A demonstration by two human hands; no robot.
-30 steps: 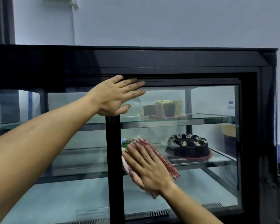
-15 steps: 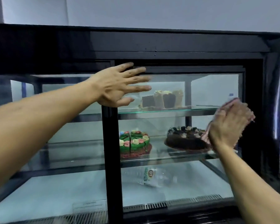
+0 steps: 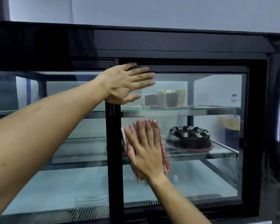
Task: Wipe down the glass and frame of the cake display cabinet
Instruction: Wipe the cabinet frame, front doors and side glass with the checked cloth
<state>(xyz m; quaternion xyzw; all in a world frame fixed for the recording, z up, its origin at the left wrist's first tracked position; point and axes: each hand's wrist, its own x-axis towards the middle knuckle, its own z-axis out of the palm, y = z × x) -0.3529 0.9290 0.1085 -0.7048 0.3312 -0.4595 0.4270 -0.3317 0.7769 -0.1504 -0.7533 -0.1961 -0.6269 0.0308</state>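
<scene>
The cake display cabinet has a black frame and a glass sliding door. My left hand lies flat with straight fingers against the top of the door, at the upright black bar. My right hand presses a red-and-white checked cloth flat on the glass, just right of that bar at middle-shelf height. The cloth shows around my fingers and is motion-blurred.
Inside, cake slices sit on the upper glass shelf and a chocolate cake on the middle shelf. A vent grille runs along the cabinet floor. A notice label sits low on the left pane.
My right hand swept the cloth from the right side of the glass back to the left beside the upright bar. My left hand stayed at the door's top.
</scene>
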